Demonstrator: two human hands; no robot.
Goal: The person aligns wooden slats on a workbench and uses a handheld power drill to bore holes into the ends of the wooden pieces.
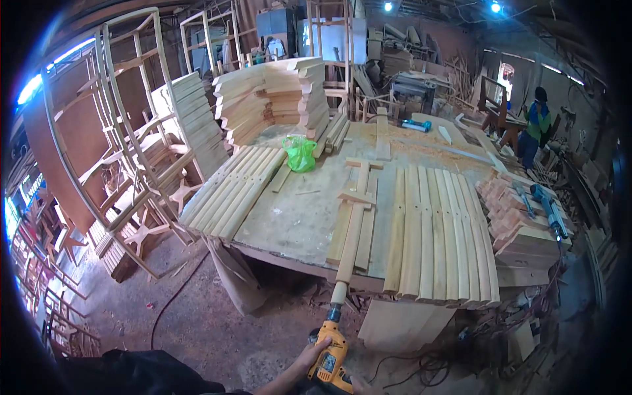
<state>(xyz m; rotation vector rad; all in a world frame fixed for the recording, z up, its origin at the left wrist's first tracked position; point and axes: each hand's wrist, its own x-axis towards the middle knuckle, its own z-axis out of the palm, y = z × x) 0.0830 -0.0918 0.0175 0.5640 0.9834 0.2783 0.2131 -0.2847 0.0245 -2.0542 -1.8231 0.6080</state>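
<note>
The left hand [309,359] grips the yellow drill [331,361] from the side; the right hand [361,385] holds its base. The bit meets the end of a long stick [351,243] overhanging the table [299,220] – I judge drilling is under way, needing steady, straight pressure. A green bag [299,153] sits on the table, contents hidden.

One yellow drill [331,359], one green bag [299,153], two blue tools [416,124] and nine curved slats [440,238] right of the bag share a workbench [303,217].
</note>
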